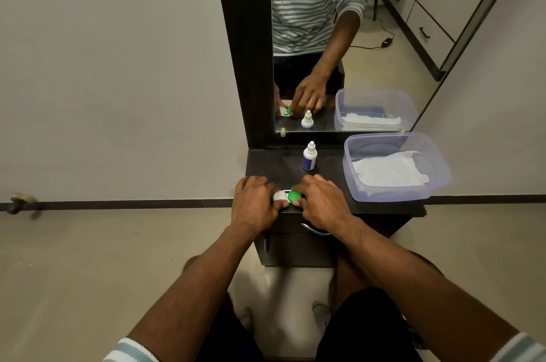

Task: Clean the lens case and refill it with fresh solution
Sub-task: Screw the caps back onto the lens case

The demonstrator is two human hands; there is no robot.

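A lens case (286,196) with one white cap and one green cap lies near the front edge of a small dark cabinet top (271,166). My left hand (254,205) grips its white-capped side with thumb and fingers. My right hand (320,202) grips the green-capped side. Both caps look closed on the case. A small white solution bottle (309,156) with a blue label stands upright behind the case, its cap on.
A clear plastic tub (437,181) holding a white tissue (390,169) sits at the right of the top, overhanging the edge. A mirror (354,37) in a dark frame rises behind. A drawer handle (313,230) is below my right hand.
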